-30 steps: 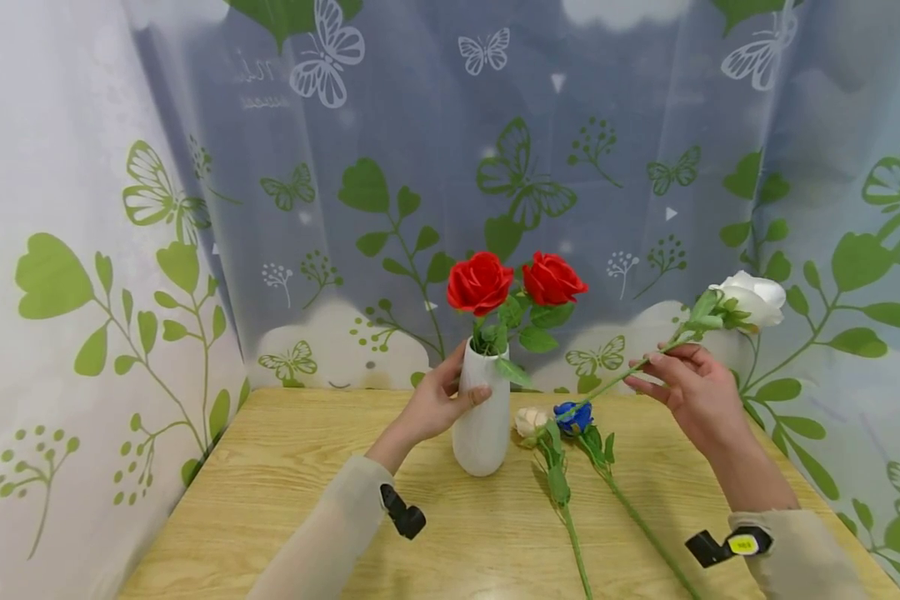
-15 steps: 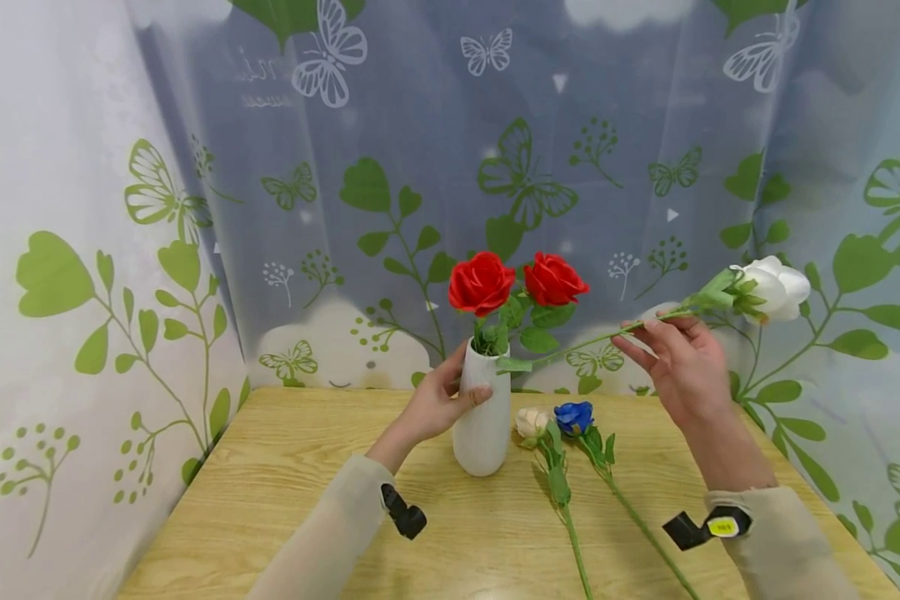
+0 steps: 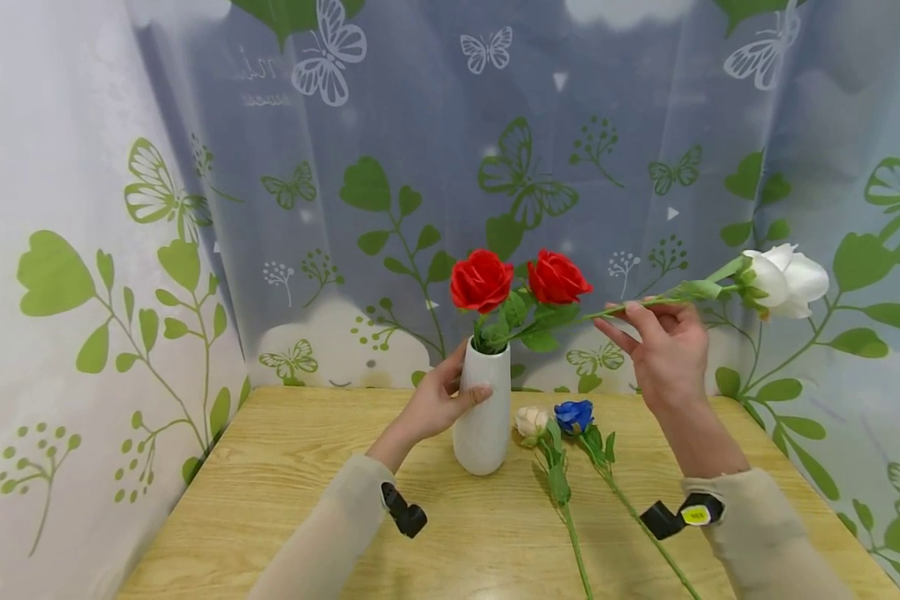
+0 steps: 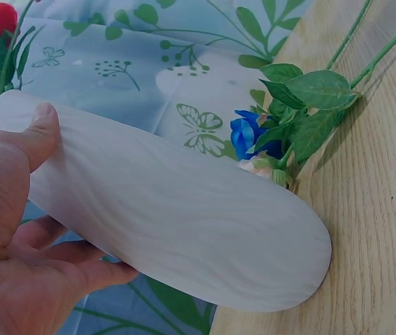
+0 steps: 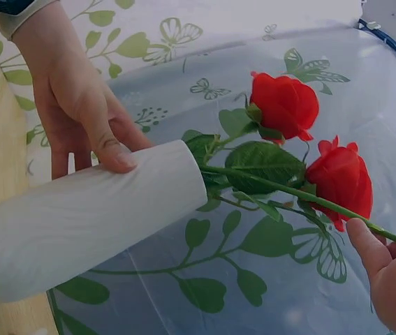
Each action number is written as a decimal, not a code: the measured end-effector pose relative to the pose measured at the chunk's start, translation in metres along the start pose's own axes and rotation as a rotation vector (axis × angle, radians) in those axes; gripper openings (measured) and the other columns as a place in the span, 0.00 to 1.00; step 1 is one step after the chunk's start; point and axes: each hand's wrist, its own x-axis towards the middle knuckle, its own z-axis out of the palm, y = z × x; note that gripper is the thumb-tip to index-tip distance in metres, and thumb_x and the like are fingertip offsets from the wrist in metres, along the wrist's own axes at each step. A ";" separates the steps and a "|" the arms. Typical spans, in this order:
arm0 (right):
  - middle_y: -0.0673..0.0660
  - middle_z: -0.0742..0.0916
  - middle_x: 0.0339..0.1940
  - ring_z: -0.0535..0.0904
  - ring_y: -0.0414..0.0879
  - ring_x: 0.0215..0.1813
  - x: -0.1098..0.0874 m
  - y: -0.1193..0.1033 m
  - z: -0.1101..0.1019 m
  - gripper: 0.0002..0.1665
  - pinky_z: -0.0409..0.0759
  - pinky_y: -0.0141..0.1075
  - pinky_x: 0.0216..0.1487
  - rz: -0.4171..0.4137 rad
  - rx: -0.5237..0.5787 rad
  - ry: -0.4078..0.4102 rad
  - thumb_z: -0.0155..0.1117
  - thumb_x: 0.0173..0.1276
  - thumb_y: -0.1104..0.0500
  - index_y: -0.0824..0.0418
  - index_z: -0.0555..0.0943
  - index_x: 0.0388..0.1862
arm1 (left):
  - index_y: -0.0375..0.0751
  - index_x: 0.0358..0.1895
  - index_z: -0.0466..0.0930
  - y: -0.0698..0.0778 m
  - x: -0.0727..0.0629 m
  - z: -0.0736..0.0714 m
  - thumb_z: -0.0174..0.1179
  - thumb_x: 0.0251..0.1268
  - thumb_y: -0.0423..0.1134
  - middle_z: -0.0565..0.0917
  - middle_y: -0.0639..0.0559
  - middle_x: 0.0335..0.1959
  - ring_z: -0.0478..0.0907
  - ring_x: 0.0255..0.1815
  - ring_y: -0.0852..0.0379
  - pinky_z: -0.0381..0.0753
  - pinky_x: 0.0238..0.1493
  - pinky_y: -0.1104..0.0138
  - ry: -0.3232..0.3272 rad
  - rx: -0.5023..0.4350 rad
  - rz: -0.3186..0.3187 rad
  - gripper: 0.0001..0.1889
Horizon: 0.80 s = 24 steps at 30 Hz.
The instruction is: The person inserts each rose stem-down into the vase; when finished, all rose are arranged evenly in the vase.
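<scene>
The left hand (image 3: 438,400) grips the white vase (image 3: 482,429), upright on the desk (image 3: 270,467), two red roses (image 3: 482,282) rising from its mouth. Next, a cream rose (image 3: 532,423) and a blue rose (image 3: 574,417) lie blooms-away; rightmost, the right hand (image 3: 666,350) pinches the white rose (image 3: 786,280) by its stem, long axis slanting from the vase's mouth up rightward to the bloom.

Head view was bright and fairly even, with soft glare on the table (image 3: 300,500) by the bottom edge and faint shadows beside the lying flowers (image 3: 559,483). Both wrist views ran dimmer, cool-tinted, turning the vase (image 4: 184,209) greyish.
</scene>
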 end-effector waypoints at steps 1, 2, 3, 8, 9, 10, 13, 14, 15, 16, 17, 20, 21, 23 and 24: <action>0.58 0.83 0.38 0.89 0.52 0.47 0.000 0.001 0.003 0.07 0.90 0.46 0.52 -0.002 -0.023 0.001 0.62 0.76 0.72 0.67 0.73 0.45 | 0.47 0.88 0.45 0.000 0.000 0.000 0.65 0.77 0.37 0.61 0.42 0.85 0.75 0.74 0.35 0.79 0.69 0.42 -0.001 -0.001 -0.001 0.45; 0.58 0.83 0.39 0.89 0.52 0.47 0.000 0.003 0.005 0.08 0.90 0.46 0.52 0.000 -0.037 -0.002 0.63 0.76 0.72 0.67 0.72 0.45 | 0.47 0.88 0.45 0.000 0.000 0.000 0.65 0.77 0.37 0.61 0.42 0.85 0.75 0.74 0.35 0.79 0.69 0.42 -0.002 -0.003 -0.003 0.45; 0.58 0.83 0.39 0.89 0.51 0.48 -0.001 0.004 0.008 0.08 0.90 0.46 0.52 0.002 -0.057 -0.005 0.63 0.76 0.71 0.66 0.72 0.45 | 0.47 0.88 0.45 0.000 0.000 -0.001 0.65 0.77 0.37 0.61 0.42 0.85 0.75 0.74 0.35 0.79 0.69 0.42 -0.002 -0.005 -0.007 0.46; 0.55 0.82 0.41 0.87 0.48 0.48 -0.003 0.014 0.018 0.07 0.90 0.44 0.52 0.002 -0.159 -0.031 0.60 0.78 0.72 0.64 0.72 0.45 | 0.46 0.88 0.45 -0.001 0.000 -0.001 0.64 0.78 0.38 0.62 0.41 0.84 0.75 0.74 0.36 0.79 0.69 0.43 -0.004 -0.014 -0.009 0.45; 0.55 0.82 0.42 0.87 0.48 0.48 -0.003 0.016 0.019 0.06 0.90 0.44 0.51 0.002 -0.181 -0.039 0.59 0.78 0.72 0.64 0.72 0.44 | 0.46 0.88 0.45 -0.001 0.000 -0.001 0.64 0.78 0.38 0.62 0.41 0.84 0.75 0.74 0.36 0.80 0.69 0.43 -0.005 -0.015 -0.010 0.45; 0.54 0.81 0.42 0.86 0.47 0.49 -0.004 0.018 0.021 0.06 0.90 0.43 0.51 0.002 -0.205 -0.049 0.58 0.79 0.72 0.63 0.72 0.45 | 0.46 0.88 0.44 -0.001 0.000 -0.001 0.64 0.78 0.38 0.62 0.41 0.84 0.75 0.74 0.36 0.80 0.69 0.43 -0.006 -0.015 -0.009 0.45; 0.54 0.80 0.44 0.84 0.47 0.52 -0.005 0.022 0.024 0.07 0.90 0.42 0.50 -0.001 -0.261 -0.073 0.57 0.79 0.71 0.62 0.71 0.44 | 0.46 0.88 0.44 -0.001 0.000 0.000 0.64 0.78 0.38 0.61 0.41 0.84 0.76 0.74 0.36 0.80 0.68 0.44 -0.010 -0.014 -0.010 0.46; 0.54 0.80 0.45 0.84 0.47 0.54 -0.005 0.022 0.025 0.07 0.90 0.42 0.49 -0.002 -0.274 -0.080 0.57 0.79 0.71 0.62 0.71 0.44 | 0.46 0.88 0.44 0.000 0.000 0.000 0.64 0.77 0.38 0.61 0.42 0.85 0.76 0.73 0.36 0.80 0.68 0.44 -0.012 -0.012 -0.011 0.46; 0.55 0.79 0.45 0.83 0.48 0.55 -0.005 0.023 0.026 0.06 0.90 0.42 0.49 -0.005 -0.280 -0.091 0.57 0.80 0.71 0.63 0.70 0.44 | 0.46 0.88 0.44 0.000 0.000 0.000 0.64 0.77 0.38 0.60 0.42 0.85 0.76 0.73 0.36 0.80 0.68 0.44 -0.014 -0.011 -0.009 0.46; 0.55 0.79 0.46 0.83 0.49 0.56 -0.004 0.023 0.027 0.06 0.91 0.41 0.49 -0.010 -0.290 -0.096 0.57 0.80 0.71 0.63 0.70 0.45 | 0.45 0.88 0.44 0.000 0.000 0.000 0.64 0.78 0.38 0.60 0.42 0.85 0.76 0.73 0.36 0.80 0.68 0.44 -0.015 -0.009 -0.006 0.46; 0.55 0.79 0.46 0.83 0.49 0.56 -0.003 0.023 0.028 0.06 0.91 0.42 0.49 -0.015 -0.292 -0.101 0.57 0.80 0.71 0.63 0.70 0.44 | 0.45 0.88 0.44 0.000 0.000 0.001 0.64 0.78 0.38 0.60 0.42 0.85 0.77 0.73 0.36 0.80 0.68 0.44 -0.016 -0.005 -0.002 0.46; 0.56 0.79 0.47 0.84 0.49 0.55 -0.001 0.023 0.030 0.06 0.91 0.42 0.50 -0.027 -0.300 -0.125 0.56 0.80 0.72 0.64 0.70 0.45 | 0.45 0.88 0.44 0.000 0.001 0.000 0.64 0.78 0.37 0.61 0.41 0.84 0.78 0.72 0.36 0.81 0.67 0.44 -0.013 0.004 0.009 0.46; 0.56 0.79 0.48 0.84 0.49 0.55 -0.001 0.023 0.031 0.06 0.91 0.42 0.50 -0.030 -0.304 -0.135 0.56 0.79 0.72 0.64 0.70 0.45 | 0.45 0.88 0.44 0.000 0.000 0.000 0.64 0.77 0.37 0.62 0.41 0.84 0.78 0.72 0.36 0.81 0.67 0.44 -0.010 0.005 0.009 0.46; 0.56 0.80 0.48 0.85 0.49 0.54 0.000 0.022 0.033 0.07 0.91 0.43 0.50 -0.043 -0.314 -0.144 0.57 0.79 0.72 0.64 0.71 0.46 | 0.46 0.88 0.45 0.000 0.000 0.001 0.64 0.77 0.37 0.63 0.41 0.84 0.78 0.72 0.37 0.81 0.67 0.44 -0.005 0.005 0.003 0.46; 0.56 0.80 0.48 0.85 0.49 0.53 0.000 0.021 0.034 0.07 0.91 0.43 0.50 -0.054 -0.318 -0.146 0.57 0.78 0.73 0.64 0.71 0.46 | 0.47 0.88 0.45 0.000 -0.001 0.001 0.64 0.77 0.38 0.63 0.41 0.84 0.77 0.72 0.37 0.82 0.67 0.44 -0.005 0.002 0.000 0.45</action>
